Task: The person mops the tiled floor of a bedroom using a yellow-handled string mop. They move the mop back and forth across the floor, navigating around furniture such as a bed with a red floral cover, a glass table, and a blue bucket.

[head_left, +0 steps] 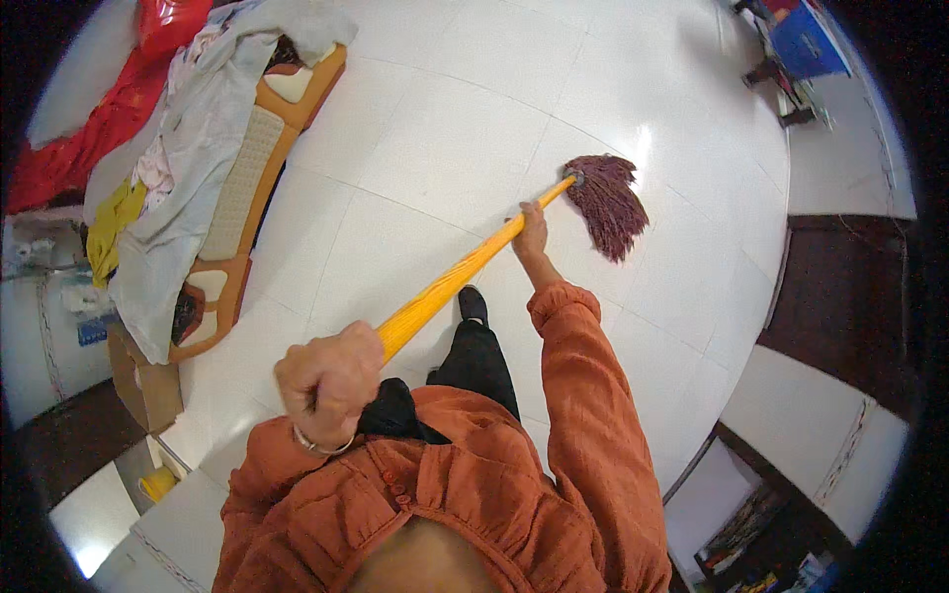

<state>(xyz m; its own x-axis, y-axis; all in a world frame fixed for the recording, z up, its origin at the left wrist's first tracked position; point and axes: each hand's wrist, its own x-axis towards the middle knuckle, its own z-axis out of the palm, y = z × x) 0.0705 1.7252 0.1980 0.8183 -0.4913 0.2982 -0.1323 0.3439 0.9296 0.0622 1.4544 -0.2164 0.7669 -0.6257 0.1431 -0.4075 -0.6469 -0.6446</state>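
A mop (450, 280) with a yellow wooden handle slants from near my chest out toward the far right. Its dark maroon string head (610, 205) lies spread on the white tiled floor. My left hand (331, 383) is closed around the top end of the handle, close to my body. Lower down the handle, nearer the mop head, my right hand (531, 229) grips it with the arm stretched forward. Both sleeves are rust-orange, and a bracelet circles my left wrist.
A wooden sofa (237, 188) with cream panels, partly covered by a grey sheet (188, 148), stands along the left. Red cloth (84, 148) and yellow cloth (114, 232) lie there. A cardboard box (145, 381) sits behind it. A blue container (809, 44) is at the far right, with a dark doorway (840, 306) nearer.
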